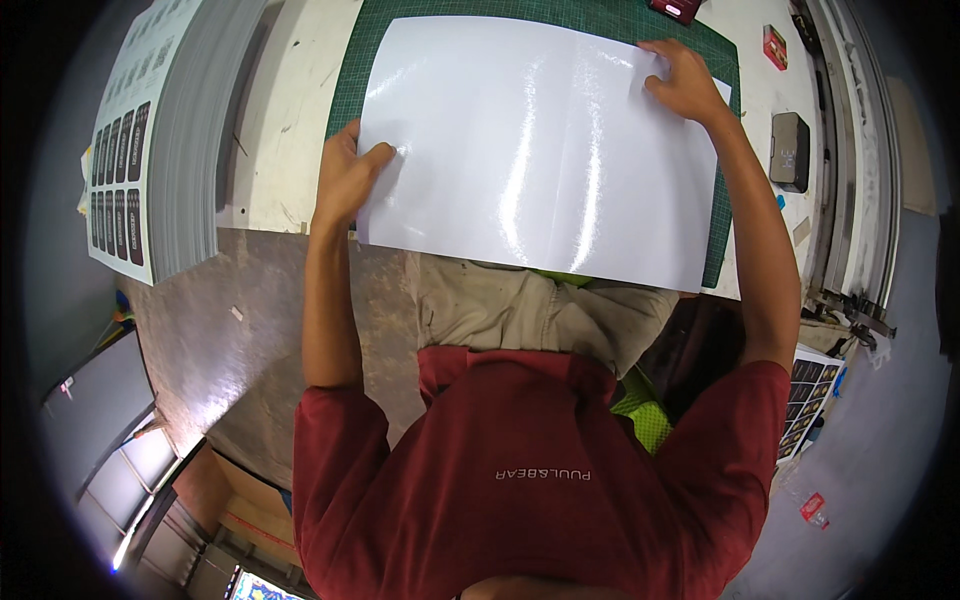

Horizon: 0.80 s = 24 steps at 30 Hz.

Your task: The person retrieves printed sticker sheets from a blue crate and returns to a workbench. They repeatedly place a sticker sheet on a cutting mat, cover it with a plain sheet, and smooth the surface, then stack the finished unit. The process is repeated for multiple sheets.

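My left fingers (379,156) are gripping the left edge of a glossy white sheet (460,130), thumb on top, while my right fingers (657,88) are holding it near its far right corner. The sheet is lying over a green cutting mat (346,90), covering most of it. Farther out, the white worktop (290,110) is showing around the mat, with a thick stack of printed sheets (185,150) rising at my left and a small dark device (790,150) and a red box (774,47) sitting at my right.
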Each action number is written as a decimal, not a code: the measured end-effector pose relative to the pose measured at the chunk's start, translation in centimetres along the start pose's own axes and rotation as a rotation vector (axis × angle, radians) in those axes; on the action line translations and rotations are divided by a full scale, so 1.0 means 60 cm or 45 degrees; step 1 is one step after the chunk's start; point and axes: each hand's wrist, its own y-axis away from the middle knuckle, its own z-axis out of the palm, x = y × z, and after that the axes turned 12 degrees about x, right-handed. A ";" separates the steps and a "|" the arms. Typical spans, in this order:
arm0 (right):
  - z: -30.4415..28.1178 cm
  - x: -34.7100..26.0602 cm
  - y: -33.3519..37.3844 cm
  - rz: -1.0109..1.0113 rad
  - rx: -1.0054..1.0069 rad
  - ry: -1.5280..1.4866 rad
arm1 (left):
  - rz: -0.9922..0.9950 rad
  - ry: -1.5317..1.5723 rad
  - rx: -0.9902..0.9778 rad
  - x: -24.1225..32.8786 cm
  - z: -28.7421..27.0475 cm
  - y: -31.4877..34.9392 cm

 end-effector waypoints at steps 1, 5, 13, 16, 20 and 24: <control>0.001 0.000 -0.001 0.002 -0.003 0.009 | -0.010 0.010 0.007 0.000 0.000 -0.001; 0.002 -0.008 -0.007 -0.023 -0.022 -0.009 | 0.018 0.006 0.007 -0.020 -0.008 -0.007; -0.021 -0.065 -0.060 -0.332 0.734 0.021 | 0.129 -0.155 0.038 -0.022 -0.009 -0.008; -0.005 -0.117 -0.131 -0.424 0.842 0.083 | 0.123 -0.109 0.015 -0.026 -0.011 -0.009; 0.005 -0.122 -0.218 -0.311 0.821 0.359 | 0.097 -0.056 0.015 -0.017 -0.008 -0.010; -0.009 -0.114 -0.255 -0.317 0.662 0.360 | 0.058 -0.023 0.030 -0.028 -0.011 -0.005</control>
